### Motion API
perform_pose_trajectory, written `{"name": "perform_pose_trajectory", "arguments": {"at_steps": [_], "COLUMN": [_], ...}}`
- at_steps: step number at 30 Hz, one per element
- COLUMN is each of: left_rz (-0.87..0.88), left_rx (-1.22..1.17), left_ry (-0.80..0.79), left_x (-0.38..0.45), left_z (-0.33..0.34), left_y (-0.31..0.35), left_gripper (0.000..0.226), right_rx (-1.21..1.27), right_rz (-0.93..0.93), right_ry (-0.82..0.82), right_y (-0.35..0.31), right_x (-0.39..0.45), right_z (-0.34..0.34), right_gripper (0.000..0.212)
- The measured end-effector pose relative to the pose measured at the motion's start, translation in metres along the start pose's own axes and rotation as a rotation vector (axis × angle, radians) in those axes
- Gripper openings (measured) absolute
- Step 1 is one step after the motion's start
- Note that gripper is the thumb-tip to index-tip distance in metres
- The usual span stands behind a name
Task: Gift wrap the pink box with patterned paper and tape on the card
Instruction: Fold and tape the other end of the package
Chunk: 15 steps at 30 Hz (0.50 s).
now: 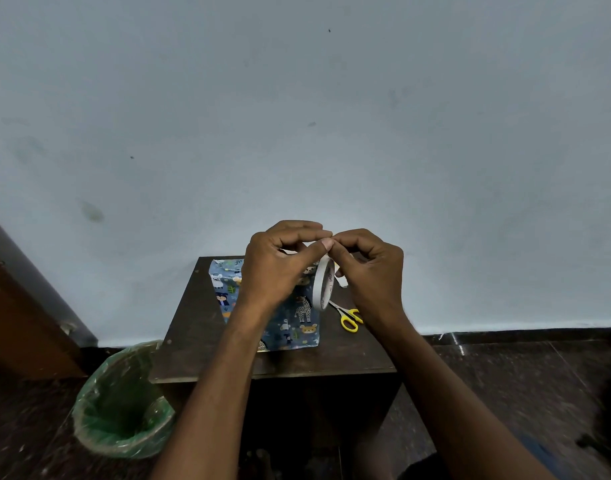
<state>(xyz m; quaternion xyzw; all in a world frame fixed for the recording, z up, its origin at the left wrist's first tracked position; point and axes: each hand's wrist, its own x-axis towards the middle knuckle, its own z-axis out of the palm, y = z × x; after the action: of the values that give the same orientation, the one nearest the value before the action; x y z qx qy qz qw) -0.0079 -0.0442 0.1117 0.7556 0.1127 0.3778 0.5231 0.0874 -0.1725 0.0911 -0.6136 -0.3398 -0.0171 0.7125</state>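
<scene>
Reaching forward from the near edge, both forearms rise over the small dark table (193, 355) and meet above its middle. The left hand (279, 268) has its fingers curled, thumb and forefinger pinched at the top of the tape roll (324, 284). The right hand (369, 271) is curled the same way, its fingertips meeting the left thumb at the top of the roll, where the two seem to pick at the tape's end; a short loose strip hangs beside the right palm. The roll stands on edge between the hands, held clear of the table.

One roll of tape is in view, one pair of scissors, one wrapped parcel. The pink box itself cannot be seen: the patterned paper (290, 323), blue with cartoon animals, covers it on the table, under and left of the hands. The yellow-handled scissors (349, 318) lie on the table just right of the paper, blades pointing far-left.

One bin lined with a green bag (124, 403) stands on the dark floor at the table's near left. A pale wall (297, 116) fills the far side.
</scene>
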Motion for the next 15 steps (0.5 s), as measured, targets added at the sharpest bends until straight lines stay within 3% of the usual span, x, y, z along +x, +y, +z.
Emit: {"name": "perform_pose_trajectory", "arguments": {"at_steps": [5, 9, 15], "left_rz": [-0.034, -0.019, -0.02], "left_rx": [-0.048, 0.056, 0.088], "left_ry": [0.014, 0.076, 0.09], "left_x": [-0.002, -0.001, -0.001], "left_z": [0.0, 0.0, 0.0], "left_y": [0.002, 0.002, 0.002], "left_gripper": [0.008, 0.008, 0.006], "right_rx": [-0.022, -0.044, -0.079], "right_rz": [-0.044, 0.006, 0.056], "right_ry": [-0.049, -0.148, -0.269], "right_y": [-0.001, -0.001, 0.002], "right_x": [0.003, 0.005, 0.007], "right_z": [-0.004, -0.008, -0.015], "right_gripper": [0.011, 0.007, 0.039]}}
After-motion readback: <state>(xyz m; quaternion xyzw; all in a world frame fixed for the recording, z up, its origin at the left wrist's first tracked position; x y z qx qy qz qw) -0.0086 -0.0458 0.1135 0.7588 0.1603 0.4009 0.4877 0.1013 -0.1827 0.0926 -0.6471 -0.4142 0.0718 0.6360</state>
